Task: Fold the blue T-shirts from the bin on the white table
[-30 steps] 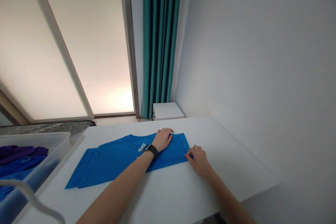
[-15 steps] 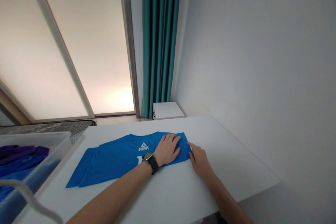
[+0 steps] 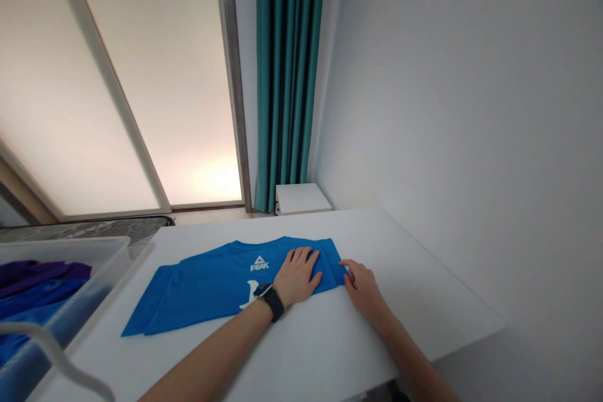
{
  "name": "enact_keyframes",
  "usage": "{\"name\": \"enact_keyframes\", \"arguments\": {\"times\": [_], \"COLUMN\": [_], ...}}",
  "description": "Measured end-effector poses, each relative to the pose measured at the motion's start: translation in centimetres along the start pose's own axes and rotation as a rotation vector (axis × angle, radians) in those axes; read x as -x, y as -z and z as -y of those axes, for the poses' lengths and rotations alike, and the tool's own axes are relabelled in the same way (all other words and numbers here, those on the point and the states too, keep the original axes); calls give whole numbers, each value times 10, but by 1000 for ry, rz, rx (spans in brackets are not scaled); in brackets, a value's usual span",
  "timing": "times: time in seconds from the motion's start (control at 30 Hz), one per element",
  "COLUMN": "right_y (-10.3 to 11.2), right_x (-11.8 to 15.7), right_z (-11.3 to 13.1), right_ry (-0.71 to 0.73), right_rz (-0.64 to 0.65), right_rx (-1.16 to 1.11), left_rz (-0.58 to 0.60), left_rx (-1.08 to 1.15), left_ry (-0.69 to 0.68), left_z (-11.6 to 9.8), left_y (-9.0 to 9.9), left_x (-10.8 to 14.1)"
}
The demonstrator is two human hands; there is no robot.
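Note:
A blue T-shirt with a white PEAK logo and part of a white print lies folded into a wide, low shape on the white table. My left hand, with a dark watch at the wrist, rests flat on the shirt's right part, fingers spread. At the shirt's right end, my right hand has its thumb and forefinger curled in at the sleeve edge, pinching it. The exact contact of those fingertips is small and hard to see.
A translucent plastic bin with purple and blue clothes stands at the left. A grey curved bar crosses the lower left corner. Behind the table are a white cabinet and a green curtain. A wall borders the right side.
My right hand has shifted slightly right, its thumb and forefinger drawn closer together, and the sleeve corner has moved a little right. My left hand has slid slightly toward me on the shirt.

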State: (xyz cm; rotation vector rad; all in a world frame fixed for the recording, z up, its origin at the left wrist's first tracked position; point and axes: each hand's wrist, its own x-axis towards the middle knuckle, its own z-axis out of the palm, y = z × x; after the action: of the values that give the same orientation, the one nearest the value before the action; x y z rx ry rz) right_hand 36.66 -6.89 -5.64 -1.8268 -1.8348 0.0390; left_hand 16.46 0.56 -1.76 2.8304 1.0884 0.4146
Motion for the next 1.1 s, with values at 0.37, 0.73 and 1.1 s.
{"name": "enact_keyframes", "arguments": {"times": [0.37, 0.73, 1.1], "right_y": [8, -23, -41], "right_x": [-22, -83, -97], "right_z": [10, 45, 56], "right_ry": [-33, 68, -16], "right_rz": [-2, 11, 42], "right_rx": [65, 54, 347], "left_rz": [-21, -65, -53], "left_rx": [43, -90, -284], "left_ry": [67, 372, 668], "left_z": [15, 112, 191], "left_y": [17, 80, 104], "left_x": [16, 91, 155]}}
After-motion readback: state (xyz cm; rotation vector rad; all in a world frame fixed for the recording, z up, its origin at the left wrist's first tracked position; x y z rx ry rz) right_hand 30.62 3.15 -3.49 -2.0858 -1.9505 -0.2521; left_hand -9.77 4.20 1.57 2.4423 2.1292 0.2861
